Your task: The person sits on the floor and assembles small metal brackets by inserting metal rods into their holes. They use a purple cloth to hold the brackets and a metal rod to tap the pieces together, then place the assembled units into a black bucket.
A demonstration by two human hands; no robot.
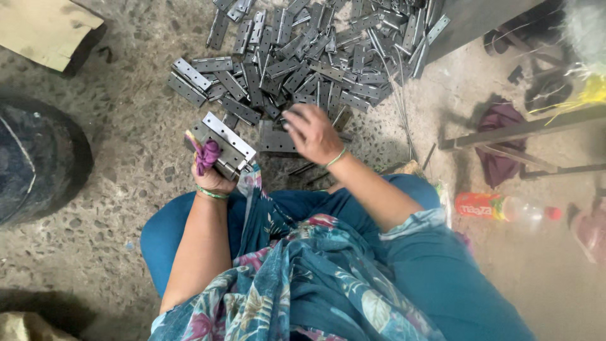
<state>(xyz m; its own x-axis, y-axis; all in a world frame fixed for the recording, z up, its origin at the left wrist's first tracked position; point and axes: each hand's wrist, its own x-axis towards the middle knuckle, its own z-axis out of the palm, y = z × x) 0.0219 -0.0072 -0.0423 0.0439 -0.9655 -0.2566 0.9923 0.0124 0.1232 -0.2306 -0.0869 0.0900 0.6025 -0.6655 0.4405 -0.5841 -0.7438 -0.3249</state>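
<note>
**Hinge sorting on the floor, mid-gather**

Scarf (297, 278) in teal floral print sits closest to the lens, draped over the lap between both arms. Far left, a dark round tub (38, 158) sits on the speckled floor (126, 189). Left hand (211, 170), with purple cloth wrapped on a finger, is clamped around a stack (226, 144) of grey metal hinges held just above the knee. Right hand (312, 134) reaches out over the near edge of the pile (303, 57), fingers curled down onto the loose hinges; it's blurry, so I can't tell if it has one pinched or is just touching. My read: this is the pick-up step, with the stack waiting for more pieces. Next move probably needs a clean pinch on one hinge, lifted flat so it lines up with the stack. Further right, a plastic bottle (499, 207) lies on its side, well apart from the pile.
</note>
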